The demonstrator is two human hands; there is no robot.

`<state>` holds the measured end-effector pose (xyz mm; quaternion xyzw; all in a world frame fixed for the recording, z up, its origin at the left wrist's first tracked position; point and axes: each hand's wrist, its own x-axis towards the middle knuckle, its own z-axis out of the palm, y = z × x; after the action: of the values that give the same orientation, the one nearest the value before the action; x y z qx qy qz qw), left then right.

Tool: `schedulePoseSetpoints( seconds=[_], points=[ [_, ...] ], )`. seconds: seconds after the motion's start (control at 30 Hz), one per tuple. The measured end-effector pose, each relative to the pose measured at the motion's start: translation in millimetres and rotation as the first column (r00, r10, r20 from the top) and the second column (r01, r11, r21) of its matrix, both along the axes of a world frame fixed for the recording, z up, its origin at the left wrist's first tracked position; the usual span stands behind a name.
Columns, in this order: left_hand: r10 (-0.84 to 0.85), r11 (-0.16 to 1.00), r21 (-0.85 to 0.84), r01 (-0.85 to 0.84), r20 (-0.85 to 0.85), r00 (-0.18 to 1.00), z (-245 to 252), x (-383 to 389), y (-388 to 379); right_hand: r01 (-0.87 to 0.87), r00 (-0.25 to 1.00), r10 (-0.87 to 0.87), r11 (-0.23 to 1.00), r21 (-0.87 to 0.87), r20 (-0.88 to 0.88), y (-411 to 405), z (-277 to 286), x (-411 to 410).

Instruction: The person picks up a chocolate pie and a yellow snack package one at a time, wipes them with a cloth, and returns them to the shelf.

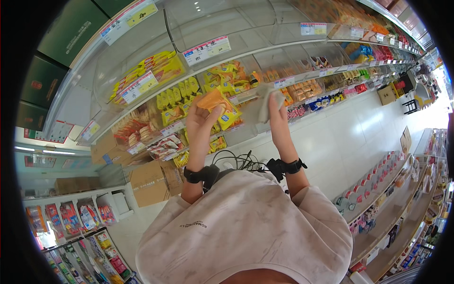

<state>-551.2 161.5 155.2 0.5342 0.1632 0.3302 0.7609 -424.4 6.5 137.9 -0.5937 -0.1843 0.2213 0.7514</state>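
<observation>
My left hand (204,122) grips a yellow and orange snack packet (227,113) between thumb and fingers. A pale cloth (264,103), blurred, is held in my right hand (277,113), to the right of the packet. Both hands are raised in front of clear plastic shelf bins. Behind the left hand, a bin holds similar yellow packets (177,94). More yellow packets (228,72) fill the bin above the held one. Orange-wrapped snacks (305,89) lie in a bin beyond the right hand.
Price tags (206,50) line the shelf fronts. Cardboard boxes (150,183) stand on the floor at left. Black cables (241,159) hang by my waist. Behind me at right stands another shelf unit (383,227), with a row of clear jars (365,181). Pale floor tiles (330,124) run between the shelves.
</observation>
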Motion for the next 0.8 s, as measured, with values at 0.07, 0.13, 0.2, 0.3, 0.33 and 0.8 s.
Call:
schedulePoseSetpoints(
  seconds=[0.07,0.13,0.2,0.3,0.33,0.8],
  points=[
    [0.003,0.998,0.064,-0.002,-0.017,1.0,1.0,0.6,0.2,0.219,0.976,-0.218,0.973,0.074,-0.019,3.2,13.0,-1.0],
    [-0.049,0.984,0.165,0.059,-0.065,0.997,-0.2,4.8,-5.4,0.158,0.984,-0.164,0.984,0.085,0.07,12.9,23.2,-12.2],
    [-0.075,0.979,0.186,0.077,-0.021,0.997,-5.4,8.7,-14.4,0.086,0.983,-0.1,0.992,0.095,0.153,27.4,22.0,-24.3],
    [-0.04,0.987,0.158,0.035,0.028,0.999,-10.1,9.0,-16.6,-0.073,0.957,0.081,0.997,-0.038,0.279,38.9,7.7,-28.3],
    [0.021,0.994,0.107,-0.024,0.027,0.999,-9.7,9.4,-15.7,-0.095,0.947,0.108,0.994,-0.058,0.301,36.8,3.8,-27.5],
    [-0.027,0.997,-0.071,0.026,-0.013,1.0,-0.9,4.4,-4.2,-0.06,0.927,0.126,0.98,-0.192,0.354,20.6,5.7,-23.4]
  ],
)
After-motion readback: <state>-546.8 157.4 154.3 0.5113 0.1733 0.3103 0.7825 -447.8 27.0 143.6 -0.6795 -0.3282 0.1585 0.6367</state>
